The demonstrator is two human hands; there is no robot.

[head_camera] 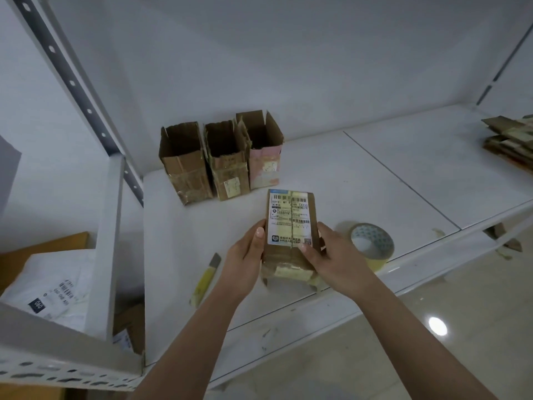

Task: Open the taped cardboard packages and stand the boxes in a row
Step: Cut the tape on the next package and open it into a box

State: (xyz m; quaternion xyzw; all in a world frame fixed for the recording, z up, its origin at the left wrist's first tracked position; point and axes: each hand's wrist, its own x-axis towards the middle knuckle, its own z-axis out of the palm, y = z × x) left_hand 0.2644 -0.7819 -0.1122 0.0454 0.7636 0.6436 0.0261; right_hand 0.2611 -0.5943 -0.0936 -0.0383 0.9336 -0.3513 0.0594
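Observation:
A taped cardboard package [291, 226] with a white shipping label lies lengthwise near the front of the white shelf [360, 183]. My left hand [245, 255] grips its left side, thumb up along the edge. My right hand [334, 255] grips its right side, thumb on the label's lower corner. Three opened boxes stand upright in a row at the back: a brown box [184, 166] on the left, a second box [227, 163] in the middle, a pinkish box [264, 151] on the right.
A yellow utility knife [206, 277] lies left of my left hand. A roll of tape [372, 243] sits right of the package. Flattened cardboard [510, 140] is stacked at the far right. A white mailer bag [49, 290] lies lower left, past the shelf upright [106, 241].

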